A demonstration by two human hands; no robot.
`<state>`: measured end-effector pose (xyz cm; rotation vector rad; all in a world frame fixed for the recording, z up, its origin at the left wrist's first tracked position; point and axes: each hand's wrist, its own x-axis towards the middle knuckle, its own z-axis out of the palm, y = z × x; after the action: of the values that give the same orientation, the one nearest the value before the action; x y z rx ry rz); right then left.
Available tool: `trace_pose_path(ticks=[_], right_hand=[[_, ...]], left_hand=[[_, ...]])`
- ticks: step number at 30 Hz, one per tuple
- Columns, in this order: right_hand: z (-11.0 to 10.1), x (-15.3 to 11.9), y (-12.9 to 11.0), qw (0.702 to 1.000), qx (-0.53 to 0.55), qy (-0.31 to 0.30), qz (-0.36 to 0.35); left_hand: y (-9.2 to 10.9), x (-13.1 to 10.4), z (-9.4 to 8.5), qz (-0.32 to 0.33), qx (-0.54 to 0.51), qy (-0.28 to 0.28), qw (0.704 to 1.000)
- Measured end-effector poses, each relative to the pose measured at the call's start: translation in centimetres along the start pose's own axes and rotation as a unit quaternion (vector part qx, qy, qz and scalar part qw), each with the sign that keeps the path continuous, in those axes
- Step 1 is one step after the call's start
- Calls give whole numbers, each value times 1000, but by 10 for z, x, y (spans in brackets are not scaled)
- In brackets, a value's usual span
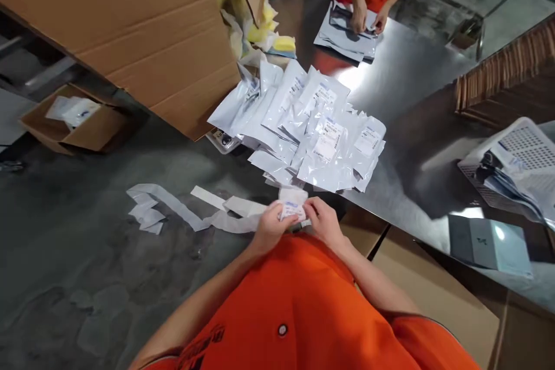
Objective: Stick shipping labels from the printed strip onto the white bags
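Observation:
Close to my body, at the table's near edge, my left hand [269, 225] and my right hand [323, 219] pinch a strip of printed labels [292, 208] between them, one hand at each side. Blue and black print shows on the label facing me. A long pale paper strip [225, 221] trails from the left hand's side and lies curled toward the left over the floor. Just beyond my hands, a heap of white plastic mailer bags [299, 121] covers the table corner, several with printed labels stuck on them.
Across the metal table [403, 98], a co-worker in orange handles grey bags [344, 34]. A large cardboard box [130, 29] stands at left, with a small open carton [82, 121] on the floor. At right are a white plastic basket [520, 150] and stacked cardboard [507, 81].

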<state>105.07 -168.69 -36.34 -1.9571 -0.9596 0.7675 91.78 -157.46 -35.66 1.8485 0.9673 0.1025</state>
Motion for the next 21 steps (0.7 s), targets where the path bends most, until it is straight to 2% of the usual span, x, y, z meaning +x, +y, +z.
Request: trace_pose_path(ticks=[2,4,7,10,13,15,17,19,21], right_hand=[[-13,-4,33,999,-40,21,26],[-30,-12,64,996,-68,38,34],[-58,-29,103,995,-67,38,55],[-87,-41,136,994,-62,28,87],[-110,-41,157,987,-58,71,132],[-122,-40,161,980,-44,126,146],[-130,-42,160,976,-38,171,127],[-134,-45,161,979,-43,172,99],[-133,-45,169,985,-51,129,100]], left_hand=[[0,18,34,9,3,-76,997],[5,40,60,17,23,-124,992],[19,76,81,-23,40,-152,987],[37,106,91,-73,67,-142,985],[46,120,99,-73,107,-134,982],[47,121,102,-66,132,-150,978],[45,119,102,-56,156,-168,972],[42,115,103,-42,171,-183,967],[42,112,105,-25,178,-203,962]])
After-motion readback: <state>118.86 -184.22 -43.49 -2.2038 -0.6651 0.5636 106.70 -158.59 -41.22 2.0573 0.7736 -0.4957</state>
